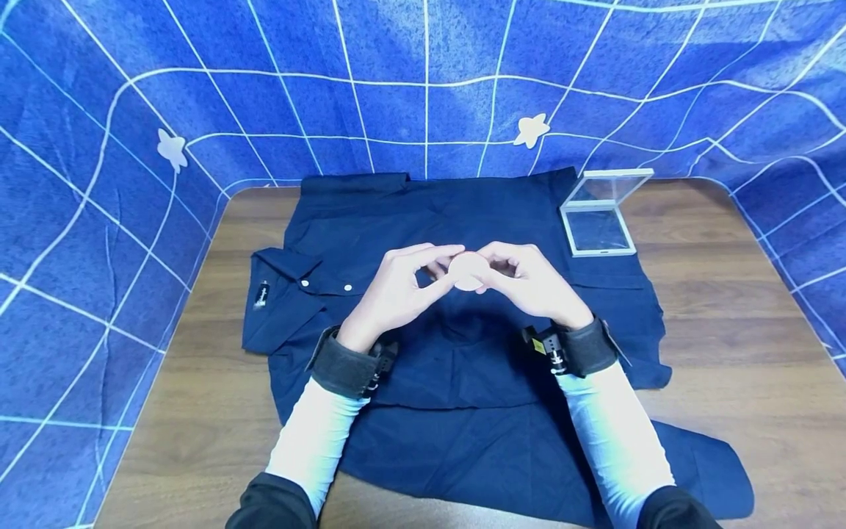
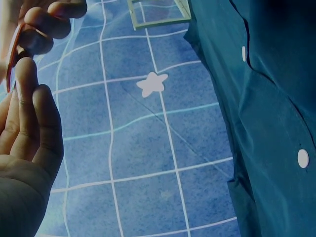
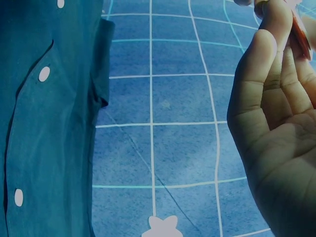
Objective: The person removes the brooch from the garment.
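Note:
Both hands are raised over a dark navy shirt [image 1: 423, 448], holding one thin round disc [image 1: 466, 269] between them. The disc's face looks pale pink in the head view. Its edge shows orange-red in the left wrist view, where the disc [image 2: 13, 57] stands almost edge-on. My left hand [image 1: 399, 288] pinches the left side with thumb and fingers. On the opposite side, the thumb and fingers of my right hand [image 1: 532, 283] pinch it too. Markings on the face are washed out by glare.
A clear hinged display case [image 1: 598, 253] with a white frame stands with its lid up on the shirt's far right part. The shirt's collar [image 1: 280, 294] points left. Wooden table [image 1: 734, 323] shows around it. A blue gridded cloth [image 1: 396, 44] rises behind and at the sides.

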Tool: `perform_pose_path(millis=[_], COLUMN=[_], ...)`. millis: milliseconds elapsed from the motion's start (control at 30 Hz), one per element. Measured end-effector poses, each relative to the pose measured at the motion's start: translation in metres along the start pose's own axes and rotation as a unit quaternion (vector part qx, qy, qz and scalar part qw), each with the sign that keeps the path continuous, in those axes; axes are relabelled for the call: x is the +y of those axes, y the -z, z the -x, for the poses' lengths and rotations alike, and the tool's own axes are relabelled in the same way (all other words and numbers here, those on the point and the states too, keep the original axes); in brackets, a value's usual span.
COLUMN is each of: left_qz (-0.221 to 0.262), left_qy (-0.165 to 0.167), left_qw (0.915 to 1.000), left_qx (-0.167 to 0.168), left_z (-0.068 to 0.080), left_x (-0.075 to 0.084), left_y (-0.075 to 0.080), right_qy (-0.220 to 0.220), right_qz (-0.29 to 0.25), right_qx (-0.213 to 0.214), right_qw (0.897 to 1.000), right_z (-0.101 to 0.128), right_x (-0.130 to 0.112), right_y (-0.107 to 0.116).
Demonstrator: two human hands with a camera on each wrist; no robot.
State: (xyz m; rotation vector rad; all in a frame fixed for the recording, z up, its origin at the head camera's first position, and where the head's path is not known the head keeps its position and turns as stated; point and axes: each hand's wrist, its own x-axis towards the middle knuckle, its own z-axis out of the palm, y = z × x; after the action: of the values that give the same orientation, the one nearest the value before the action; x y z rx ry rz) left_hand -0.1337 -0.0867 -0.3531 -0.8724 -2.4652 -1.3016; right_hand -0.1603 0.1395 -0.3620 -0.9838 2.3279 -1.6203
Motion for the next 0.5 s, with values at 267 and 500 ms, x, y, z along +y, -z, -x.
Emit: perform_pose_path(millis=[267,500], left_qz=[0.038,0.05], left_qy=[0.028,0.049], left_qw=[0.9989,0.9975], left_qx=[0.007,0.009], left_z=[0.0001,-0.0003], left_x=[-0.0015,-0.0005], left_y=[0.0018,-0.0024], right_qy=[-0.001,-0.002], right_qz=[0.002,0.009], right_qx=[0.019,0.02], right_qw=[1.0,1.0], right_z=[0.0012,0.0025], right_x=[-0.0016,-0.0057], right_y=[0.0021,0.0029])
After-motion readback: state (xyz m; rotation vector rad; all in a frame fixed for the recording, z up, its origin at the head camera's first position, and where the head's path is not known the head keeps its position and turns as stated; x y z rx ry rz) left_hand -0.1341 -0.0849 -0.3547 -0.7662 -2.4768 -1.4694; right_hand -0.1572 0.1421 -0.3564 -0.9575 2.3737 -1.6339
